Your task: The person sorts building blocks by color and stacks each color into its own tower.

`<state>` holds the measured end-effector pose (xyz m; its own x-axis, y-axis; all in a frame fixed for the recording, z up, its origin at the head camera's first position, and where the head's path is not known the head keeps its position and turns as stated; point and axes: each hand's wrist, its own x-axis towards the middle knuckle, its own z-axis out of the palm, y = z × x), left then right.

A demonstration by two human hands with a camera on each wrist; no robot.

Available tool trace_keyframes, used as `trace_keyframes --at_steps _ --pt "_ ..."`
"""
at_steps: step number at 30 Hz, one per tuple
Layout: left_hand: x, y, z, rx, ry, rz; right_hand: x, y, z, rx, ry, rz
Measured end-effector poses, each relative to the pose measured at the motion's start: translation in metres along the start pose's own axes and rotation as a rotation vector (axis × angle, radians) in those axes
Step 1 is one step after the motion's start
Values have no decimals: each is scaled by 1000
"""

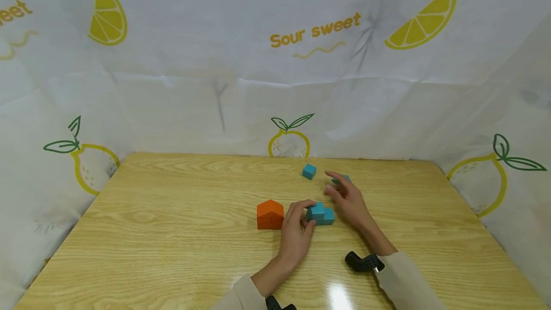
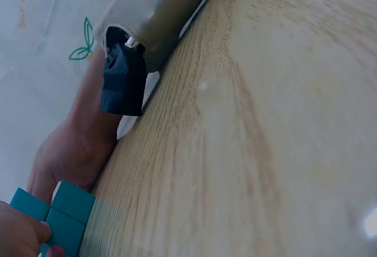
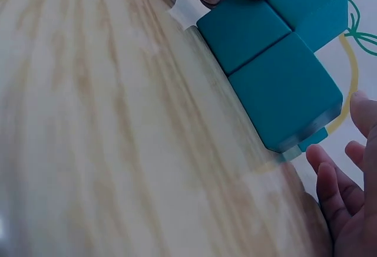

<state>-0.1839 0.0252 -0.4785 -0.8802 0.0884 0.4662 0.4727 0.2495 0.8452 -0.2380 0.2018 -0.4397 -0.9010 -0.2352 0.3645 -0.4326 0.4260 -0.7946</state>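
My left hand (image 1: 296, 233) holds a small group of joined blue blocks (image 1: 316, 212), thumb on the near side and index finger along the far upper side. One cube stands on another, with a third beside them at the right, as the right wrist view shows in the blue blocks (image 3: 285, 92). Farther back and to the right, my right hand (image 1: 352, 204) has its fingers spread loosely and holds nothing. Partly hidden behind its fingers lies another blue block (image 1: 347, 178). A loose blue cube (image 1: 309, 171) sits beyond the group, left of the right fingertips.
Just left of my left hand stands an orange block shape with a peaked top (image 1: 270, 215). The wooden table (image 1: 150, 233) ends at a white cloth (image 1: 193, 109) printed with lemons. A black wrist device (image 1: 363, 262) is on the right forearm.
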Motion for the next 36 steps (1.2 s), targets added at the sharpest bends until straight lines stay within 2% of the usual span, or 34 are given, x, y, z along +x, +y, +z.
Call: trace_keyframes --at_steps 6,17,21,26,31,34,36 --pt "-1 -2 1 -1 3 7 6 3 3 -15 -16 -17" --pt "-1 -1 0 -1 4 17 25 6 10 -68 -87 -95" --pt "0 -1 0 -3 8 19 30 20 12 -81 -114 -160" --pt "0 0 0 -5 7 18 36 45 14 -154 -152 -213" --pt "-1 0 0 -7 8 16 38 50 13 -165 -183 -168" --pt "0 0 1 -6 10 17 37 49 14 -150 -169 -133" --pt "0 -1 1 -4 11 18 37 51 15 -157 -143 -148"
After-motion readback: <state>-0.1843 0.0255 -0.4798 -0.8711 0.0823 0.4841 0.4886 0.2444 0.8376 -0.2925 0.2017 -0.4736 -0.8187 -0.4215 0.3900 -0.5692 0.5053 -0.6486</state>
